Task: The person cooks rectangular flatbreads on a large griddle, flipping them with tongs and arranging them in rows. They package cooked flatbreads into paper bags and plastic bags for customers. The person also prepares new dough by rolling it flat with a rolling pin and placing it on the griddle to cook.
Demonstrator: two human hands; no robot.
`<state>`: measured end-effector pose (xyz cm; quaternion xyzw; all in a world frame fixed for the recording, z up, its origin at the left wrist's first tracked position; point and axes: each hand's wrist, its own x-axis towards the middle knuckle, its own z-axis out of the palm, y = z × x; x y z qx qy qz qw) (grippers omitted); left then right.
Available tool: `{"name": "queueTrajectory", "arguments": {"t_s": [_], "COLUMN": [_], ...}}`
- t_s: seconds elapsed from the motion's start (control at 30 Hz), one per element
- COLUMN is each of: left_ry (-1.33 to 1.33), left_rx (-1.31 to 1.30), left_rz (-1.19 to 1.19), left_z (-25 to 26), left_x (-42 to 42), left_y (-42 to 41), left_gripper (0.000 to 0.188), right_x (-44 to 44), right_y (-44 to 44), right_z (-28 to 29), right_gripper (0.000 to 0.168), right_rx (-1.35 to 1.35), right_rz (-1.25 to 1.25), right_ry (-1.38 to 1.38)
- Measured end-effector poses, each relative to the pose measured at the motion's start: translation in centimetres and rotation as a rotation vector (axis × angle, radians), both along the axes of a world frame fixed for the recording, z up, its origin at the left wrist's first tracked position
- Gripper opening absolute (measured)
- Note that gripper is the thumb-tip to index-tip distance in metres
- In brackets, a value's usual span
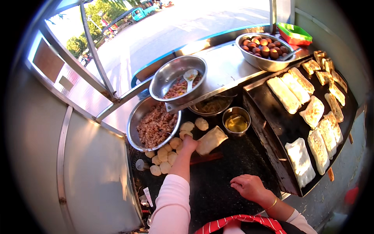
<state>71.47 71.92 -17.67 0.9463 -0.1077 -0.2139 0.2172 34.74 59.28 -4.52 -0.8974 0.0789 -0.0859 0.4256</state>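
Note:
My left hand (189, 144) reaches in among several pale dough balls (163, 154), its fingertips at one dough ball (185, 134). The back of the hand hides whether the fingers grip it. Just right of this hand lies a folded, filled dough parcel (211, 140), with a reddish-brown wooden stick (207, 158) below it. My right hand (247, 187) hovers low over the dark worktop (222, 187), fingers curled and nothing visible in them. Behind the dough balls, a steel bowl (132, 133) holds minced filling (156, 125).
A griddle (271, 117) of flatbreads (299, 162) stands on the right. On the steel shelf (225, 61) sit a bowl of filling with a spoon (190, 76) and a bowl of brown eggs (264, 51). A steel cup of oil (236, 122) stands beside the griddle.

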Motion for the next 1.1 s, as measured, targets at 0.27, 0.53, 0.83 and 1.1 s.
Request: {"name": "queueTrajectory", "arguments": {"t_s": [0.27, 0.53, 0.83, 1.1], "left_ry": [0.079, 0.082, 0.375, 0.597], "left_rx": [0.394, 0.147, -0.42, -0.843], "left_rz": [-0.427, -0.133, 0.053, -0.171], "left_z": [5.0, 3.0, 5.2, 21.6], "left_x": [-1.9, -3.0, -2.6, -11.2], "left_y": [-2.5, -1.7, -4.2, -6.2], "left_gripper": [0.067, 0.055, 0.034, 0.019], "right_x": [5.2, 9.5, 16.6, 18.6], "right_y": [2.0, 1.8, -0.9, -4.6], "right_z": [-2.0, -6.8, -6.7, -1.1], "right_gripper": [0.016, 0.019, 0.066, 0.065], "right_rx": [0.085, 0.821, 0.531, 1.808], "right_rz": [0.028, -0.311, -0.483, -0.34], "right_ry": [0.079, 0.196, 0.076, -0.166]}}
